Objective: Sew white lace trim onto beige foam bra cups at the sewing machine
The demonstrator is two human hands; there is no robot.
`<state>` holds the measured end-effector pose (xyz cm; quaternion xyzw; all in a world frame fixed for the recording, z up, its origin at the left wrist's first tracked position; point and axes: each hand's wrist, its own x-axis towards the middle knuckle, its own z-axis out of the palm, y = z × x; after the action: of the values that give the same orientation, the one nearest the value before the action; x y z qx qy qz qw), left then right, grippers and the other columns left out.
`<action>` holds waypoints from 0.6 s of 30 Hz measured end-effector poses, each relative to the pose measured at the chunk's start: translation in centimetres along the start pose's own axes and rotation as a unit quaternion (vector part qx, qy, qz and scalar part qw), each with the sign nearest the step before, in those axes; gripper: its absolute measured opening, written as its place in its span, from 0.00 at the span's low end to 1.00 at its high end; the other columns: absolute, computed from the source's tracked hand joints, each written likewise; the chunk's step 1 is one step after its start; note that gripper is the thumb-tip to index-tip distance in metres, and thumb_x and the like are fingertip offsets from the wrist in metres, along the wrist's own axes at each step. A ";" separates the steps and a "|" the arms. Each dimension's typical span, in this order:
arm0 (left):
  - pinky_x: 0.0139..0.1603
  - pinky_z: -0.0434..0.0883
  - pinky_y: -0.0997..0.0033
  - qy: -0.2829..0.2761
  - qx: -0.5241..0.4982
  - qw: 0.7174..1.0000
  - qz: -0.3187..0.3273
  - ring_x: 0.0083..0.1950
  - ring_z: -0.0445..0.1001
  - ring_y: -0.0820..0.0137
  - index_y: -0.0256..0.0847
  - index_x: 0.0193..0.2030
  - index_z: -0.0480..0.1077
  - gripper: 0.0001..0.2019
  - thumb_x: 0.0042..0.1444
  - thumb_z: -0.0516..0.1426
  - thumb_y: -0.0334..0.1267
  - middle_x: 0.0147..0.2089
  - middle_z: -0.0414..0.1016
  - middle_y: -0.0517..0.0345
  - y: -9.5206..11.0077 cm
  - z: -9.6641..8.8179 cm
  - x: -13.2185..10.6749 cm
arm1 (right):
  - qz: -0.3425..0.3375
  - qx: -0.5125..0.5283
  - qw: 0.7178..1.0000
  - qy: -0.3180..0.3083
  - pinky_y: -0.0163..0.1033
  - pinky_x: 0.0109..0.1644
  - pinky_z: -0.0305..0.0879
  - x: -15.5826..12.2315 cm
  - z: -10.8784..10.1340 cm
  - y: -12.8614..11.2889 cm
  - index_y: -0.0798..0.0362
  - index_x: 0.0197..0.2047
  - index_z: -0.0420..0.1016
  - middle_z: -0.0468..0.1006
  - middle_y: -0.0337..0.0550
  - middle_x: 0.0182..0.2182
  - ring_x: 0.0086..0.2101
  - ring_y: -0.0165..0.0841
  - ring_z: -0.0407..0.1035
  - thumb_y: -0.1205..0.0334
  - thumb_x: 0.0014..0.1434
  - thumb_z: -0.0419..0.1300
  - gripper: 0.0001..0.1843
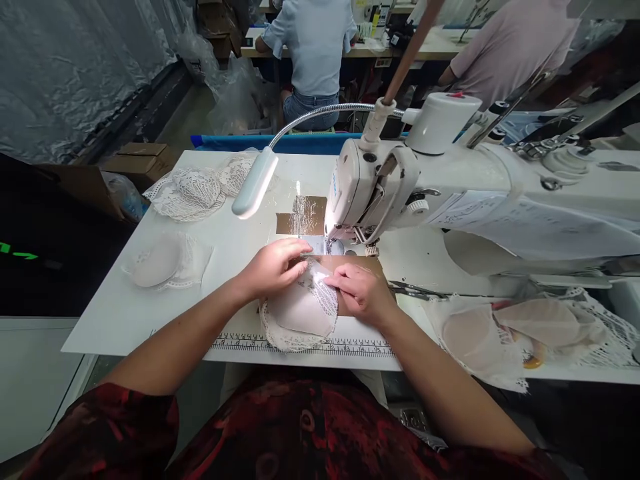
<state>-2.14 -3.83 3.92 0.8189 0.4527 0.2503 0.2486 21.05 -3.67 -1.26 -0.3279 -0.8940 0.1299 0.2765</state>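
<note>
A white padded cup edged with lace point(303, 313) lies on the table in front of the sewing machine point(450, 173), its far edge close to the needle area point(333, 243). My left hand point(273, 267) presses on the lace's upper left edge with fingers curled over it. My right hand point(363, 290) pinches the lace's right edge between thumb and fingers. Both hands hold the piece flat just short of the presser foot.
Finished lace cups point(193, 190) lie at the far left, one more cup point(160, 263) nearer. A heap of cups and lace point(525, 330) sits at the right, with scissors point(415, 290) beside it. A gooseneck lamp point(255, 183) hangs over the table. Two people sit at benches behind.
</note>
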 end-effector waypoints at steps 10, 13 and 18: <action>0.22 0.57 0.76 -0.233 -0.188 0.950 -0.091 0.23 0.60 0.76 0.39 0.22 0.58 0.13 0.49 0.58 0.38 0.23 0.61 0.64 -0.4 0.0 2.2 | 0.002 -0.032 0.999 -0.039 0.35 0.34 0.55 -0.4 0.0 0.1 0.47 0.42 0.79 0.71 0.41 0.30 0.33 0.30 0.62 0.67 0.60 0.53 0.14; 0.21 0.57 0.77 -0.233 -0.335 0.906 -0.112 0.22 0.59 0.78 0.40 0.21 0.52 0.19 0.49 0.61 0.40 0.21 0.58 0.65 -0.8 -0.2 2.3 | 0.007 -0.032 0.999 -0.039 0.35 0.34 0.55 -0.3 0.0 0.1 0.48 0.41 0.80 0.71 0.41 0.30 0.33 0.30 0.62 0.67 0.60 0.54 0.13; 0.24 0.59 0.76 -0.055 -0.368 0.918 -0.137 0.23 0.59 0.78 0.40 0.21 0.49 0.19 0.47 0.60 0.37 0.22 0.58 0.66 -2.1 -0.3 2.1 | 0.007 -0.028 0.999 -0.030 0.35 0.34 0.55 -0.2 -0.2 -0.2 0.48 0.39 0.80 0.72 0.42 0.29 0.32 0.30 0.62 0.67 0.61 0.52 0.15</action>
<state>-2.62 -1.03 3.20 0.6116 0.4221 0.3175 0.5890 21.20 -3.91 -1.08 -0.3372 -0.9028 0.1167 0.2399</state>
